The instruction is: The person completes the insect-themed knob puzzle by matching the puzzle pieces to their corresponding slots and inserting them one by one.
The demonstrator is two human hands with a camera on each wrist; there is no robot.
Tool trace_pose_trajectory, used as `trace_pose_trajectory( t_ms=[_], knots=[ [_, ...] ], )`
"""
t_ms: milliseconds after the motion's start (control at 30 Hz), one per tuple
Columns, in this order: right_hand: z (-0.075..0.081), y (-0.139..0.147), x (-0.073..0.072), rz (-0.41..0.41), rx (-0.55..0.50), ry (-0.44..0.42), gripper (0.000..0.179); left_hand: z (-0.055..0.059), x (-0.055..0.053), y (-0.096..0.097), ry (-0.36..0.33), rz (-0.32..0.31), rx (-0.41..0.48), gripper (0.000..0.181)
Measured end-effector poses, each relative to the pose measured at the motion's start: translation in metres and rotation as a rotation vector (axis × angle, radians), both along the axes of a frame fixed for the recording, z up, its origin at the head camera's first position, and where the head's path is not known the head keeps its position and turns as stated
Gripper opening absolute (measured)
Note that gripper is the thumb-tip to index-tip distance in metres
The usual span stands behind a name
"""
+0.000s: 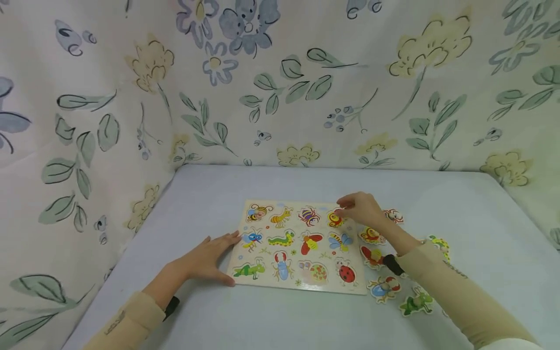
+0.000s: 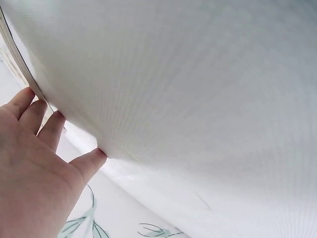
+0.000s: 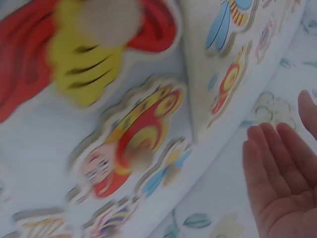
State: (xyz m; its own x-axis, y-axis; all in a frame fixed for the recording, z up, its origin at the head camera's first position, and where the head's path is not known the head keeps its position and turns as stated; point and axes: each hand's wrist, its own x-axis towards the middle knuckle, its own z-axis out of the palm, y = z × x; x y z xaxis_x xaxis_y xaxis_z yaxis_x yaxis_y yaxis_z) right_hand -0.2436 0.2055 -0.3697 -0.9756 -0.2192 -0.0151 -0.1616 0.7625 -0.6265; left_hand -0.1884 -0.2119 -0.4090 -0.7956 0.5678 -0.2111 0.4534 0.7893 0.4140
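A wooden insect puzzle board [image 1: 290, 287] lies flat on the table. My left hand [image 1: 209, 259] touches its left edge with fingertips and thumb; the left wrist view shows those fingers [image 2: 52, 129] spread along the edge. Over the board's far right corner hovers my right hand [image 1: 362, 209], by the printed butterfly [image 1: 336, 218]. In the right wrist view the right hand [image 3: 280, 183] has extended fingers and an empty palm. Just right of the board lie a butterfly piece [image 1: 372, 236] and a red-winged moth piece [image 1: 371, 256], each with a round knob.
More loose pieces lie to the right: a stag beetle [image 1: 384, 288], a grasshopper [image 1: 416, 301], a colourful piece [image 1: 439, 244] partly behind the right forearm, and a red-legged piece [image 1: 394, 216]. Floral cloth [image 1: 297, 112] hangs behind the white table [image 1: 210, 189].
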Motion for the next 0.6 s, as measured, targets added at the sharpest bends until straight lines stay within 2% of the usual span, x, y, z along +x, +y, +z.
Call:
trace_pose_trajectory(
  t_ms=[200, 333, 467, 600],
  knots=[
    [0.003, 0.038, 0.018, -0.054, 0.006, 0.003, 0.039, 0.000, 0.003, -0.002, 0.004, 0.009, 0.001, 0.111],
    [0.004, 0.065, 0.028, -0.103, 0.059, -0.009, 0.039, 0.000, 0.005, -0.002, 0.008, 0.009, -0.001, 0.110],
    [0.001, 0.090, 0.035, -0.140, 0.145, -0.068, 0.033, -0.001, 0.005, -0.001, 0.004, 0.008, -0.001, 0.110],
    [-0.001, 0.110, 0.041, -0.125, 0.223, -0.145, 0.028, 0.000, 0.005, 0.001, 0.000, 0.010, 0.000, 0.109]
  ],
)
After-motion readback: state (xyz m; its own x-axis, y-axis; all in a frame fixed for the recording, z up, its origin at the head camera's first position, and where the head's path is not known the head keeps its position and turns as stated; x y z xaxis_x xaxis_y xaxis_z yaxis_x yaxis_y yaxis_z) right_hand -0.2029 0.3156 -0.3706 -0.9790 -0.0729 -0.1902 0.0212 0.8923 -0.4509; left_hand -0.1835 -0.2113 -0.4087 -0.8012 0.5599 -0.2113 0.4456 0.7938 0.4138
